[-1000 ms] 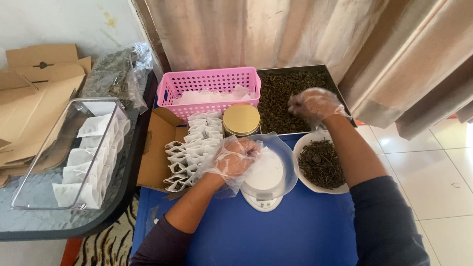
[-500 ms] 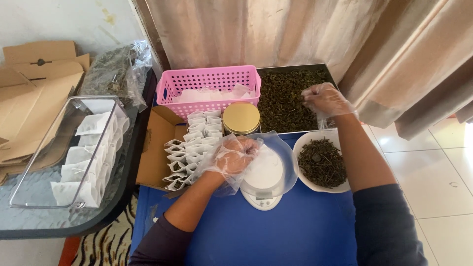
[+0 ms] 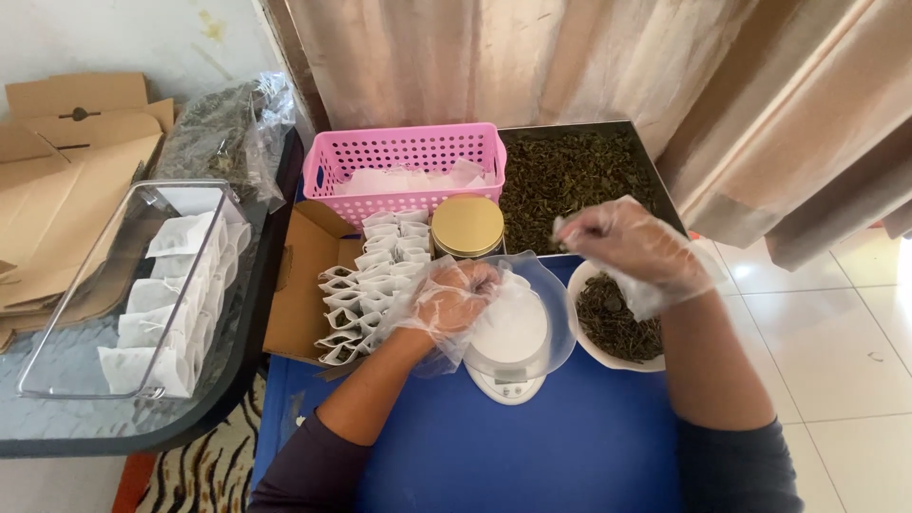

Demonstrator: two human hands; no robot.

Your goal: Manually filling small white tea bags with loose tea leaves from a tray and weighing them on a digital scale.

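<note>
1. While both hands wear thin clear plastic gloves, the left hand [image 3: 454,302] rests curled over the rim of a small white kitchen scale [image 3: 511,344], its fingers bent around what looks like a small white sachet; the sachet itself is too hidden to tell clearly.
2. The right hand [image 3: 629,249] hovers above a white bowl [image 3: 581,328] of dark dried leaves [image 3: 617,325], its fingertips pinched together; whether they hold any leaves cannot be told.
3. The scale stands on a blue table [image 3: 532,456], just left of the bowl, with a clear plastic sheet lying under and around its platform.
4. A jar with a round gold lid [image 3: 466,225] stands just behind the scale.
5. Rows of empty white filter bags [image 3: 366,280] stand in an open cardboard box [image 3: 299,294] beside the left hand.
6. A pink plastic basket [image 3: 408,157] holding more white bags sits at the back, next to a dark tray [image 3: 579,171] of loose dried leaves.
7. On the glass side table to the left, a clear plastic bin [image 3: 133,285] holds filled white sachets, with flattened cardboard [image 3: 57,190] behind it.
</note>
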